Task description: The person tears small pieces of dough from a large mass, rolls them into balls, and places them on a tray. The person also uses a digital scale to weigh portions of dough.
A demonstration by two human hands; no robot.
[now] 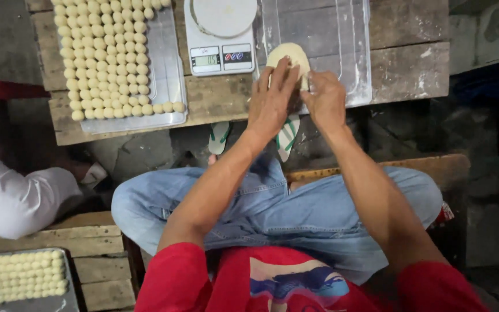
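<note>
Dough, a pale flattened oval piece (288, 56), sits pinched between our left hand (271, 101) and right hand (324, 101) at the near edge of the worn wooden bench (411, 69). Clear tray of small dough balls (108, 58) at the bench's left end nearly full; this piece unshaped.

— What was the table (411, 63) like?
— Worn wooden planks, far side, dusted white.
— And the floor (145, 153)?
— Grey, cracked concrete, dim. A plank bench (96, 263) stood near left.

A white kitchen scale (219, 36) stands far, centre-left on the wooden table (411, 69); its small rectangular screen (206, 60) glows pale green beside coloured buttons (237, 56).
</note>
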